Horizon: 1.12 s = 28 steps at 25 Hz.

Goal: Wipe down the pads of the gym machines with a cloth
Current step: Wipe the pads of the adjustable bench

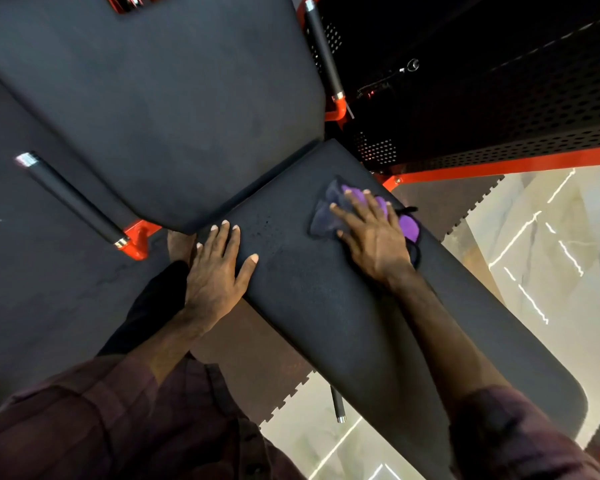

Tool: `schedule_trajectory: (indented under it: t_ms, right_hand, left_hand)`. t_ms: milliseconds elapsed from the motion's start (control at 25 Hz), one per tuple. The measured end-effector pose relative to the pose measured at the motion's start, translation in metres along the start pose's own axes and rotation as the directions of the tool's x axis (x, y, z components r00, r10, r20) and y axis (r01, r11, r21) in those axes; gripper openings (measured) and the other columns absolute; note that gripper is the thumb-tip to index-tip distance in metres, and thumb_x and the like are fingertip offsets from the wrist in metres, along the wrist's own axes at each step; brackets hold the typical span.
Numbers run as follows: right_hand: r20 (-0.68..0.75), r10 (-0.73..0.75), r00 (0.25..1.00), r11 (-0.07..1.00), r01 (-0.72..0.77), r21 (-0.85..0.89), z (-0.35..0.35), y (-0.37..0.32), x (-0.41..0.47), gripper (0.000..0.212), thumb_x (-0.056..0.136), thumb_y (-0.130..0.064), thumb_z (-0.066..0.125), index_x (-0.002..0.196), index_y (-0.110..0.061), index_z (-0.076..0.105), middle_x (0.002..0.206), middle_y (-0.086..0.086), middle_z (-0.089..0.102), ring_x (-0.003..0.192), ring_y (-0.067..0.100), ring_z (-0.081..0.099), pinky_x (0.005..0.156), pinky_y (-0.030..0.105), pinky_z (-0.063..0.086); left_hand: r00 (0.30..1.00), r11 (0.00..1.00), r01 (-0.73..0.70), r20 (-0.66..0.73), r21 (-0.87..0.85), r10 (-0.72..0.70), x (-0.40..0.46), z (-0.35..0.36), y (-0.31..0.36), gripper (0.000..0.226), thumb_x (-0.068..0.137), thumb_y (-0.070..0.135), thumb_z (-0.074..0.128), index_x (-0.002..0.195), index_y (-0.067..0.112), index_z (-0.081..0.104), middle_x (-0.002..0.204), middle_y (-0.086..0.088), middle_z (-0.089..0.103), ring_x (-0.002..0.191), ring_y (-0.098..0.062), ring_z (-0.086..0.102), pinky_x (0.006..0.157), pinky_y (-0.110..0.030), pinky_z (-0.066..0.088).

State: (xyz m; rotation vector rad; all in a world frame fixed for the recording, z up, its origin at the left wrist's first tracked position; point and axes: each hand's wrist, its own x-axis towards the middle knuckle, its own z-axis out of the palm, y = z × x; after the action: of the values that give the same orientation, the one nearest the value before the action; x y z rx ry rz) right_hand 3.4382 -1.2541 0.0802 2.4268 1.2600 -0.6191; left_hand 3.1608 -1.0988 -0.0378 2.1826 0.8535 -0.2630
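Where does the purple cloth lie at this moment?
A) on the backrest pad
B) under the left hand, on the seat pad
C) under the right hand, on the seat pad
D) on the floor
C: the right hand presses the crumpled purple cloth flat on the black padded seat, while the left hand rests bare on that pad.

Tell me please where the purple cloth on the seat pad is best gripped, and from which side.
Probably the bunched fold of the purple cloth sticking out beyond the right hand, approached from the backrest pad side: it stands raised off the seat pad, while the rest lies pinned under the palm.
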Motion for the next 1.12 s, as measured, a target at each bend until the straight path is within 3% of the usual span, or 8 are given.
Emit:
schedule_trajectory:
  t_ms: [120, 320, 520, 680, 720, 920, 1040, 1120]
  right_hand:
    - [0.059, -0.241, 0.969, 0.970, 0.242, -0.011, -0.006, 0.018, -0.026, 0.053, 0.109, -0.053, 0.032, 0.161, -0.042, 0.036, 0.175, -0.007, 0.019, 0.163, 0.022, 0.009, 0.131, 0.055, 0.009]
    - [-0.023, 0.196, 0.980, 0.981, -0.196, -0.003, 0.000, -0.019, 0.024, 0.053, 0.108, -0.050, 0.037, 0.160, -0.038, 0.039, 0.173, -0.002, 0.025, 0.162, 0.031, 0.014, 0.128, 0.061, 0.013]
    - [0.019, -0.266, 0.964, 0.963, 0.267, -0.028, 0.009, -0.017, -0.024, 0.054, 0.107, -0.051, 0.032, 0.159, -0.040, 0.041, 0.174, -0.007, 0.024, 0.163, 0.024, 0.012, 0.129, 0.059, 0.012]
    - [-0.072, 0.159, 0.985, 0.987, -0.158, 0.023, 0.013, -0.040, 0.009, 0.049, 0.107, -0.044, 0.045, 0.155, -0.035, 0.049, 0.170, -0.003, 0.033, 0.162, 0.029, 0.016, 0.128, 0.062, 0.013]
    - [-0.084, 0.153, 0.985, 0.988, -0.152, 0.023, 0.016, -0.052, 0.014, 0.049, 0.107, -0.044, 0.046, 0.155, -0.034, 0.049, 0.170, -0.002, 0.033, 0.162, 0.029, 0.017, 0.128, 0.062, 0.013]
    - [-0.041, -0.289, 0.957, 0.957, 0.289, 0.000, 0.015, -0.035, -0.032, 0.052, 0.107, -0.044, 0.044, 0.159, -0.038, 0.043, 0.171, -0.005, 0.032, 0.162, 0.025, 0.016, 0.129, 0.059, 0.012]
    - [-0.080, -0.033, 0.996, 0.999, 0.034, 0.013, 0.018, -0.048, -0.008, 0.050, 0.108, -0.045, 0.043, 0.157, -0.035, 0.047, 0.170, -0.004, 0.035, 0.162, 0.027, 0.017, 0.129, 0.060, 0.011]
    - [-0.064, -0.016, 0.998, 1.000, 0.017, 0.006, 0.023, -0.077, 0.005, 0.052, 0.107, -0.048, 0.040, 0.156, -0.035, 0.047, 0.170, -0.003, 0.033, 0.161, 0.030, 0.017, 0.128, 0.062, 0.013]
  left_hand:
    - [1.000, 1.000, 0.000, 0.003, -0.013, 0.000, 0.000, -0.002, -0.002, 0.080, 0.106, 0.067, 0.027, 0.165, 0.012, 0.029, 0.174, -0.012, 0.022, 0.162, -0.029, 0.017, 0.127, -0.059, 0.025]
    - [1.000, 1.000, -0.004, -0.014, -0.008, 0.004, -0.001, 0.002, -0.002, 0.079, 0.106, 0.065, 0.031, 0.165, 0.012, 0.030, 0.173, -0.013, 0.023, 0.162, -0.030, 0.018, 0.127, -0.060, 0.026]
    - [1.000, 1.000, -0.009, 0.020, 0.009, 0.009, 0.000, 0.000, -0.008, 0.078, 0.107, 0.066, 0.027, 0.166, 0.015, 0.025, 0.175, -0.011, 0.019, 0.163, -0.026, 0.014, 0.127, -0.058, 0.026]
    - [1.000, 1.000, 0.007, -0.003, 0.015, -0.007, -0.002, 0.003, -0.005, 0.076, 0.108, 0.064, 0.028, 0.167, 0.016, 0.025, 0.175, -0.009, 0.019, 0.163, -0.025, 0.014, 0.129, -0.054, 0.024]
    - [1.000, 1.000, 0.005, -0.014, 0.016, -0.005, -0.002, 0.004, -0.005, 0.075, 0.108, 0.063, 0.030, 0.166, 0.016, 0.026, 0.175, -0.009, 0.020, 0.162, -0.025, 0.015, 0.129, -0.054, 0.024]
    - [1.000, 0.998, 0.008, -0.018, -0.058, -0.009, -0.001, 0.001, -0.005, 0.074, 0.106, 0.061, 0.035, 0.165, 0.016, 0.031, 0.174, -0.010, 0.022, 0.162, -0.026, 0.017, 0.128, -0.057, 0.024]
    - [0.999, 0.993, 0.036, -0.013, -0.112, -0.038, -0.003, 0.002, -0.006, 0.073, 0.106, 0.060, 0.036, 0.165, 0.017, 0.031, 0.175, -0.010, 0.020, 0.163, -0.026, 0.014, 0.130, -0.053, 0.018]
    - [0.995, 0.987, 0.077, -0.054, -0.143, -0.085, -0.008, 0.003, -0.009, 0.069, 0.108, 0.055, 0.042, 0.165, 0.017, 0.033, 0.174, -0.011, 0.021, 0.162, -0.027, 0.014, 0.130, -0.046, 0.016]
